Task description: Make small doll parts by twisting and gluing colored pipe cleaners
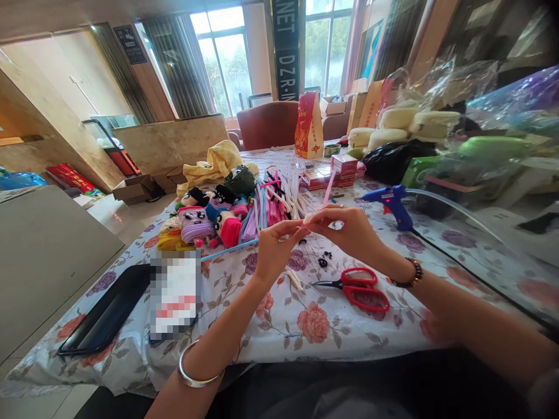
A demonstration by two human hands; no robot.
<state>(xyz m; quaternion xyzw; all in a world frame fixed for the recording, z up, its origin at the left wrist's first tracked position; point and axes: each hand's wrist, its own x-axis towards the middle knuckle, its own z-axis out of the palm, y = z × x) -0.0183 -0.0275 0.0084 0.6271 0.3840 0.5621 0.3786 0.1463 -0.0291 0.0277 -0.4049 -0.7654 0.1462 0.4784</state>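
My left hand and my right hand meet above the middle of the table, thumbs and fingertips pinched together. Between them is a pink pipe cleaner, its long end rising behind my right hand. A small cream-white fuzzy piece shows at the fingertips; my fingers hide most of it. Below my right hand lie red-handled scissors, blades pointing left. Short cream pipe cleaner pieces and small black bits rest near the blades.
Left of my hands sit several yarn-like dolls beside a pile of pipe cleaners. A blue glue gun stands at right, its cord trailing toward me. A black tray lies at left. Small boxes and a paper bag stand behind.
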